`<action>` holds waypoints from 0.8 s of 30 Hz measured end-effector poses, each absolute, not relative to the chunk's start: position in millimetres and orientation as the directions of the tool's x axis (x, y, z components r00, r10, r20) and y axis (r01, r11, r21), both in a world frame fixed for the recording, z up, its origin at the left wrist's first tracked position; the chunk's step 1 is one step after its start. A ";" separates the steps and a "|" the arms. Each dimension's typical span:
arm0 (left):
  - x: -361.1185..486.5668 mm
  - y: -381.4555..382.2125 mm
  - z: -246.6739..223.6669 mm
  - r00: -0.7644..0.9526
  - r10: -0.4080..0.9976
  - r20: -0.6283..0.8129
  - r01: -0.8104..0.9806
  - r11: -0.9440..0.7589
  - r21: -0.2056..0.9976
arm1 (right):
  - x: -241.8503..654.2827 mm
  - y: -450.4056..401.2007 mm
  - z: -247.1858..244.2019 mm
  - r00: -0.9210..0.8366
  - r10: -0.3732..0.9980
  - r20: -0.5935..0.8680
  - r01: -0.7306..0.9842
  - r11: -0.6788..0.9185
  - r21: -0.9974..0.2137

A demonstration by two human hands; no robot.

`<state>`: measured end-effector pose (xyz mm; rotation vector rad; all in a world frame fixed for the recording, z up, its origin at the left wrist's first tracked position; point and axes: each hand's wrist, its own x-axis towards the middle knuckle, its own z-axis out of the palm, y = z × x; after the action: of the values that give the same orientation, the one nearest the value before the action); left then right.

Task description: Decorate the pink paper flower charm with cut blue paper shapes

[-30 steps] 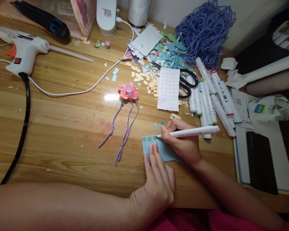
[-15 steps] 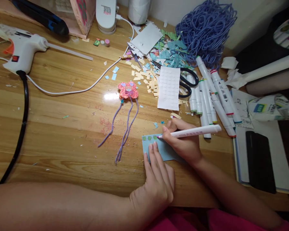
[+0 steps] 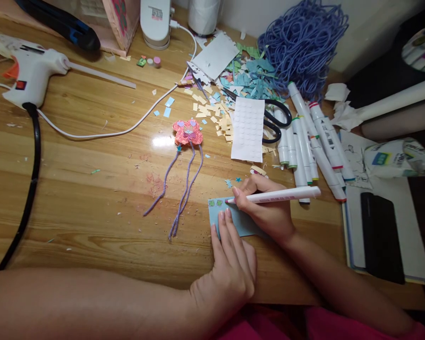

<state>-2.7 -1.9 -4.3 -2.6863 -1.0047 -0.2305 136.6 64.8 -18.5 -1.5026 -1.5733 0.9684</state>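
Observation:
A small piece of blue paper (image 3: pixel 243 224) lies on the table near its front edge, with little green drawings along its upper left edge. My left hand (image 3: pixel 230 264) presses on the paper with its fingers stretched out. In my right hand (image 3: pixel 269 212) is a white marker pen (image 3: pixel 285 194), pinched between thumb and fingers. Its pinkish tip meets the paper just right of the visible green drawings. Up and to the left lies a pink flower-shaped piece (image 3: pixel 188 132) with purple cords (image 3: pixel 187 184) trailing from it.
Several white markers (image 3: pixel 318 141), black-handled scissors (image 3: pixel 278 115) under a white sticker sheet (image 3: pixel 248 130), and paper scraps (image 3: pixel 216 111) lie beyond my hands. Blue yarn (image 3: pixel 304 45) is heaped at the back. A glue gun (image 3: pixel 38 71) sits at the left; a black case (image 3: pixel 380 236) at the right.
The marker tip has shifted slightly left along the paper's upper edge, over the third green drawing. My right hand moved with it; my left hand stays in place.

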 end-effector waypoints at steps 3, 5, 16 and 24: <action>-2.5 -2.3 -4.3 0.746 0.622 0.238 0.664 -0.722 -0.194 | 135.7 64.5 -18.4 -0.036 0.999 0.008 0.447 0.023 -0.894; -2.3 -2.9 -4.1 0.743 0.628 0.232 0.668 -0.719 -0.191 | 135.1 64.7 -18.4 -0.033 0.999 0.005 0.452 0.019 -0.892; -0.9 -4.8 -3.0 0.731 0.649 0.209 0.681 -0.709 -0.181 | 134.6 66.2 -15.0 -0.061 0.998 -0.010 0.472 0.020 -0.881; -1.1 -4.8 -3.3 0.737 0.644 0.204 0.675 -0.718 -0.172 | 135.6 66.2 -16.9 -0.029 0.999 -0.015 0.408 -0.002 -0.913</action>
<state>-1.1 -4.8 -3.3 -2.7046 -1.0439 -0.1899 135.6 66.2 -16.9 -1.5041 -1.5326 1.0108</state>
